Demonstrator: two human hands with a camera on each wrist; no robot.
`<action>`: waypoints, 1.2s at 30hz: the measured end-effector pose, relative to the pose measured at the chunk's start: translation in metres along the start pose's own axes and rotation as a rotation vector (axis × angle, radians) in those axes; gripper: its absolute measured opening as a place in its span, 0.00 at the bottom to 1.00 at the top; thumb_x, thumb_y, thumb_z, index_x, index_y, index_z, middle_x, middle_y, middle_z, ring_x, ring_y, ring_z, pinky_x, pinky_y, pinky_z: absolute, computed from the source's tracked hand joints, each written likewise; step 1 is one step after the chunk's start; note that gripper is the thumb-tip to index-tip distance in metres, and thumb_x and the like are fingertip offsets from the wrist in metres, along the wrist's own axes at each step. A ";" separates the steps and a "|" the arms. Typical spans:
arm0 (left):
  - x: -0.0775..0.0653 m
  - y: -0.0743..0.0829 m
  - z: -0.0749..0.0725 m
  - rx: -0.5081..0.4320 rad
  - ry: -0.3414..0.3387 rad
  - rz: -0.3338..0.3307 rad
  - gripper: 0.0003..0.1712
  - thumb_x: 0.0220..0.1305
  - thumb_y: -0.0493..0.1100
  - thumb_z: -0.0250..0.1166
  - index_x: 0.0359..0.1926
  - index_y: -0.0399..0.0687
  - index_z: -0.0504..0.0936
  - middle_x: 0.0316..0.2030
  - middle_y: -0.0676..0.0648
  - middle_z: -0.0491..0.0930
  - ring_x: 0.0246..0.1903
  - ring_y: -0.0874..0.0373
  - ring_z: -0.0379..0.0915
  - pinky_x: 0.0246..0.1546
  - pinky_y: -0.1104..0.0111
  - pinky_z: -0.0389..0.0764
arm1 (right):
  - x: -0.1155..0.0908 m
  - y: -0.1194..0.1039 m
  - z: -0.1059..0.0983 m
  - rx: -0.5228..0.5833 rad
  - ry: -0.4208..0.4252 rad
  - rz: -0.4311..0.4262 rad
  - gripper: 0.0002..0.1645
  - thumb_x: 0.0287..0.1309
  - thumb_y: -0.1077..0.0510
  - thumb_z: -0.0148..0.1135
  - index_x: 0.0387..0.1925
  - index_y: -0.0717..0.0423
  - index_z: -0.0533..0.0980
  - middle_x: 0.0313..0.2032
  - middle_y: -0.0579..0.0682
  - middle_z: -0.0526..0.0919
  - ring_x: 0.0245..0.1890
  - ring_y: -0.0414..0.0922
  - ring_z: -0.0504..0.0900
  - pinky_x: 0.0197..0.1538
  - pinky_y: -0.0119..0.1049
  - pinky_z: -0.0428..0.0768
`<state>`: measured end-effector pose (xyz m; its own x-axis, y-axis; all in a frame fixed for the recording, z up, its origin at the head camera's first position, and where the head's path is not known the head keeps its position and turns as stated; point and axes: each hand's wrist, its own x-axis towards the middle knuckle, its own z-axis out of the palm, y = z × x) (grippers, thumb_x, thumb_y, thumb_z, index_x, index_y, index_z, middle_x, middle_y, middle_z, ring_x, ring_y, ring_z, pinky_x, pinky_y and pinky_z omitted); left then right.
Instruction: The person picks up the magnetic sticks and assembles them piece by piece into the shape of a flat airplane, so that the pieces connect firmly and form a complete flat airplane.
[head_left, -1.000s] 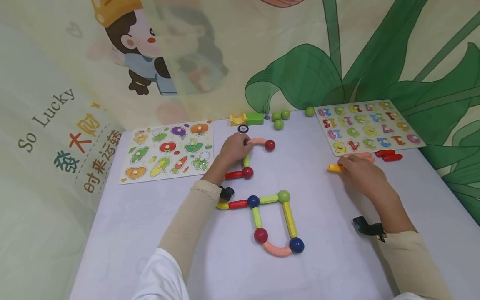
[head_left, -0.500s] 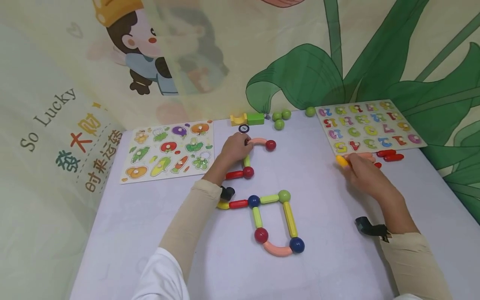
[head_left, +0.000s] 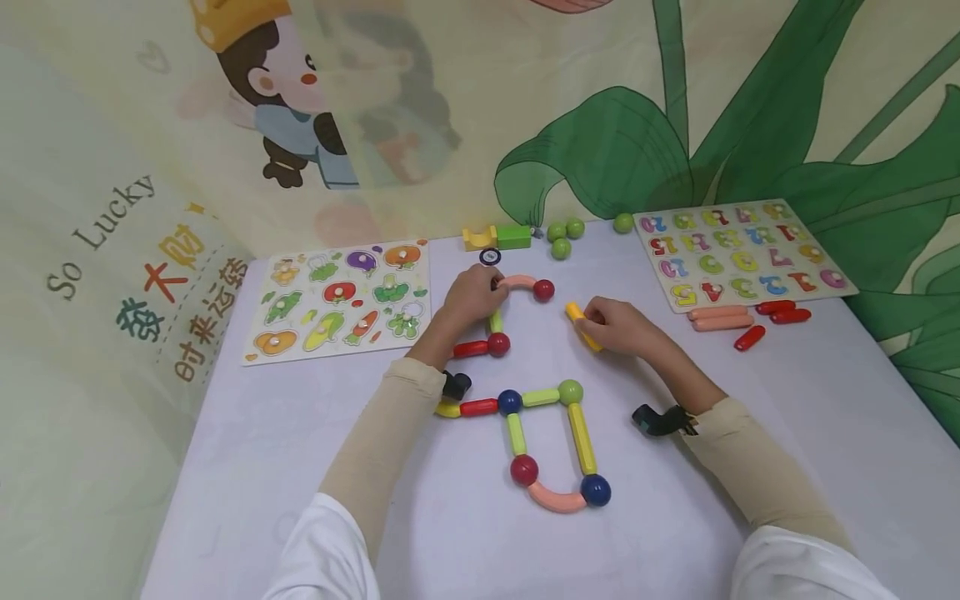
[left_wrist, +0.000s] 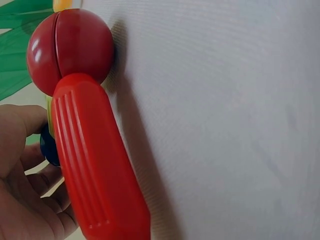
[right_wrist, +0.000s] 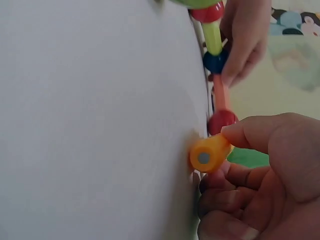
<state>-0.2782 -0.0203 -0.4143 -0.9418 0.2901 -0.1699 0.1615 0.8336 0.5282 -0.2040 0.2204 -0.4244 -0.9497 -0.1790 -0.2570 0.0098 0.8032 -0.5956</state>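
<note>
My left hand (head_left: 474, 296) grips a blue ball (right_wrist: 215, 62) at a corner of the far magnetic-stick build. A curved pink stick (head_left: 517, 282) runs from that corner to a red ball (head_left: 543, 290). On the near side, a yellow-green stick (right_wrist: 212, 37) leads to another red ball (left_wrist: 75, 52), where a red stick (left_wrist: 97, 160) joins. My right hand (head_left: 622, 327) pinches a yellow magnetic stick (head_left: 574, 313) between thumb and fingers, to the right of this build. Its end, with a grey magnet dot, faces the right wrist camera.
A second build of sticks and balls (head_left: 582, 437) lies nearer. Vegetable puzzle board (head_left: 258, 333) is at left, number board (head_left: 825, 258) at right, with loose pink sticks (head_left: 720, 323) and red sticks (head_left: 750, 337) before it. Green balls (head_left: 560, 248) and blocks (head_left: 513, 237) stand at the back.
My right hand has lifted the yellow stick from beside the loose sticks and carried it left towards the far build. My left hand has stayed in place on the blue ball.
</note>
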 end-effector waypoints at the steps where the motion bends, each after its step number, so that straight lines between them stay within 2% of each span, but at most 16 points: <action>1: 0.000 0.001 0.000 0.001 -0.005 -0.002 0.20 0.61 0.50 0.55 0.50 0.46 0.76 0.34 0.49 0.71 0.27 0.58 0.68 0.23 0.70 0.71 | 0.004 -0.004 0.002 0.001 -0.011 0.010 0.16 0.58 0.47 0.54 0.36 0.57 0.71 0.26 0.53 0.72 0.26 0.47 0.71 0.26 0.33 0.70; 7: 0.000 0.002 -0.001 0.007 -0.009 -0.002 0.20 0.61 0.50 0.55 0.50 0.46 0.76 0.34 0.50 0.71 0.27 0.58 0.68 0.24 0.69 0.71 | 0.020 -0.021 0.008 0.052 -0.098 0.065 0.18 0.56 0.46 0.55 0.35 0.58 0.72 0.26 0.54 0.73 0.26 0.48 0.71 0.26 0.33 0.71; 16: 0.000 0.002 0.000 0.017 0.003 -0.006 0.19 0.61 0.50 0.55 0.49 0.46 0.76 0.33 0.49 0.71 0.26 0.57 0.68 0.24 0.70 0.71 | 0.034 -0.030 0.007 0.155 -0.187 0.183 0.22 0.55 0.42 0.55 0.37 0.57 0.72 0.21 0.54 0.75 0.15 0.48 0.69 0.18 0.31 0.68; 25: 0.002 0.005 -0.001 -0.019 -0.016 -0.013 0.19 0.60 0.50 0.58 0.49 0.44 0.76 0.31 0.48 0.73 0.27 0.57 0.68 0.26 0.70 0.71 | 0.041 -0.028 0.009 0.262 -0.180 0.207 0.21 0.56 0.44 0.55 0.36 0.59 0.71 0.22 0.56 0.76 0.15 0.49 0.72 0.19 0.32 0.71; 36: 0.002 0.003 -0.002 0.017 -0.027 -0.011 0.21 0.60 0.52 0.57 0.51 0.45 0.75 0.33 0.49 0.72 0.28 0.57 0.68 0.26 0.69 0.71 | 0.050 -0.024 0.012 0.341 -0.149 0.228 0.21 0.56 0.45 0.54 0.36 0.60 0.71 0.21 0.56 0.76 0.14 0.48 0.71 0.18 0.33 0.72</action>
<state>-0.2799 -0.0183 -0.4112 -0.9351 0.2936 -0.1983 0.1565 0.8445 0.5122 -0.2483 0.1851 -0.4324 -0.8556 -0.1189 -0.5038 0.3412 0.6024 -0.7216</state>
